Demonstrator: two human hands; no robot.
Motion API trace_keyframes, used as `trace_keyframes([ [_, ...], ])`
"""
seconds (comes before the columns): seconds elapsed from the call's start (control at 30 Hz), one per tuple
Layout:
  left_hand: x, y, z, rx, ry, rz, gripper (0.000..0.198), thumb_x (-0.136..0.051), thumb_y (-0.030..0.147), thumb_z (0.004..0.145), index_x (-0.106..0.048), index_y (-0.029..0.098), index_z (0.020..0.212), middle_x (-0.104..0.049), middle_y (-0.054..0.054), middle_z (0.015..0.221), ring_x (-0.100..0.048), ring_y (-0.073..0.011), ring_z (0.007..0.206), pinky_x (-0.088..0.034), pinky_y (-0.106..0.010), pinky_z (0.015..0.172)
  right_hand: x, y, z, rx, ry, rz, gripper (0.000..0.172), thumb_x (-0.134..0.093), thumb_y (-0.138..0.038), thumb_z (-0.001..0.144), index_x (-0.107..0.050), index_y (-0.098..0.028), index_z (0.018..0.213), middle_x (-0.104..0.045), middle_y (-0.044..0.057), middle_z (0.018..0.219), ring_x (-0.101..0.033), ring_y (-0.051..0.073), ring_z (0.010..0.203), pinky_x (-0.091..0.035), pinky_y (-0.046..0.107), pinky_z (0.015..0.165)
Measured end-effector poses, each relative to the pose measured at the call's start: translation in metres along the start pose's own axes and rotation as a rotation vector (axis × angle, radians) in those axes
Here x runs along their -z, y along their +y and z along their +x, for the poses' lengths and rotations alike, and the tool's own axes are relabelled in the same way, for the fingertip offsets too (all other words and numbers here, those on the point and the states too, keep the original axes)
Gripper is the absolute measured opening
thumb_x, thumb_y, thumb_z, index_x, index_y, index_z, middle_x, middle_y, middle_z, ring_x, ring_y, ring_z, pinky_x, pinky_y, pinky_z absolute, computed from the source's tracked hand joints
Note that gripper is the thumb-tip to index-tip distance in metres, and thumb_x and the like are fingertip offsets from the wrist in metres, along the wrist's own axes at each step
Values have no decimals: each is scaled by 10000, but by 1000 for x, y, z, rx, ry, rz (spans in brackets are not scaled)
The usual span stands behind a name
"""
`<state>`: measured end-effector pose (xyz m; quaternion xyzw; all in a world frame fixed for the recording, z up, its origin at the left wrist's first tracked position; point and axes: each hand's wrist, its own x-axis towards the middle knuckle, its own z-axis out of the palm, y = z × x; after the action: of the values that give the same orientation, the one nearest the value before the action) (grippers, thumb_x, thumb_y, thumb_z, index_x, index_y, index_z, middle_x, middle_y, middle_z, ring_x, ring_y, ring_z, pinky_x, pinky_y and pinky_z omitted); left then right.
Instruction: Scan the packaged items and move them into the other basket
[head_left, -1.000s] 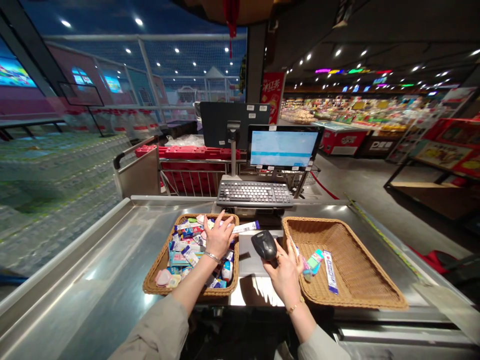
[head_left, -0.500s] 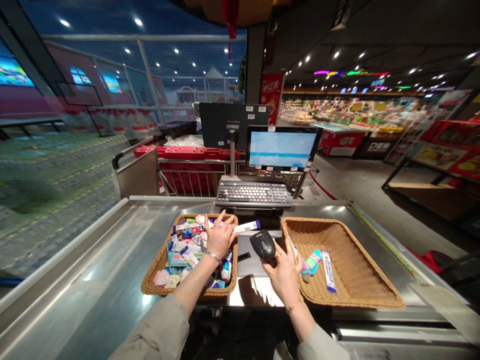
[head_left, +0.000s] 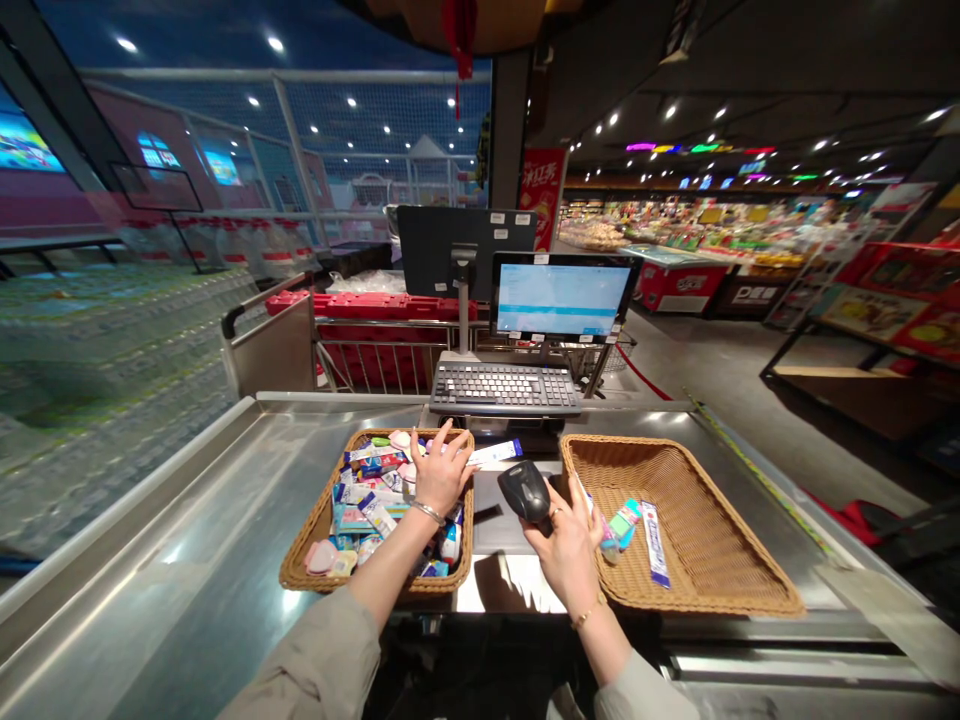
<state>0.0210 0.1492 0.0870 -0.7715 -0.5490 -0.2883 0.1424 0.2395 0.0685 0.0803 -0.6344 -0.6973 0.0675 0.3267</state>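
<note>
Well, my right hand grips the barcode scanner, its nose turned toward the slim tube past my spread left hand; I can't tell whether those fingers hold it. Below lies the packed wicker basket, with the emptier basket just beside it.

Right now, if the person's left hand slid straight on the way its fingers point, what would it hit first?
The left hand would most likely meet the far wicker rim of the basket of small packaged items, right by its fingertips. Depth is hard to judge, so it might pass just above.
</note>
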Motion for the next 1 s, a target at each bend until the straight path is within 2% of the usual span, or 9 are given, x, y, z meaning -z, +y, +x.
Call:
trace_keyframes([
  [0.13, -1, 1, 1, 2, -8, 11, 176, -596, 358, 874, -684, 306, 1017, -637, -34, 1305, -391, -337, 1373, 30, -736, 1110, 0, 0, -2, 4, -19, 5, 323, -539, -353, 826, -663, -293, 1118, -556, 13, 1382, -225, 322, 1436, -96, 612, 1110],
  [0.37, -3, 3, 2, -7, 71, 28, 154, -638, 343, 852, -682, 310, 996, -668, -13, 1260, -438, -314, 1343, 35, -714, 1123, -1, 0, -3, 16, -23, -11, 261, -540, -331, 819, -690, -277, 1026, -566, 26, 1372, -226, 320, 1434, -122, 617, 1092],
  [0.53, -4, 2, 2, -15, 88, 27, 141, -632, 337, 853, -690, 302, 977, -672, -28, 1252, -449, -322, 1332, 19, -717, 1120, -1, -1, -4, 20, -37, -8, 256, -538, -335, 826, -692, -284, 1023, -555, 21, 1384, -218, 315, 1437, -91, 620, 1099],
  [0.83, -9, 3, 4, -32, 101, 19, 172, -659, 342, 835, -685, 304, 1002, -668, -21, 1259, -437, -318, 1343, 48, -703, 1123, -1, 7, -4, -18, 9, -48, 243, -544, -296, 800, -684, -279, 998, -522, -1, 1416, -175, 311, 1451, -118, 609, 1091],
  [1.0, -11, 10, 9, -42, 109, 9, 167, -627, 337, 859, -687, 305, 1011, -667, -26, 1260, -436, -315, 1345, 42, -705, 1122, 0, 20, -6, -18, 76, -90, 219, -541, -277, 801, -677, -249, 971, -544, 30, 1395, -199, 321, 1441, -138, 598, 1076],
])
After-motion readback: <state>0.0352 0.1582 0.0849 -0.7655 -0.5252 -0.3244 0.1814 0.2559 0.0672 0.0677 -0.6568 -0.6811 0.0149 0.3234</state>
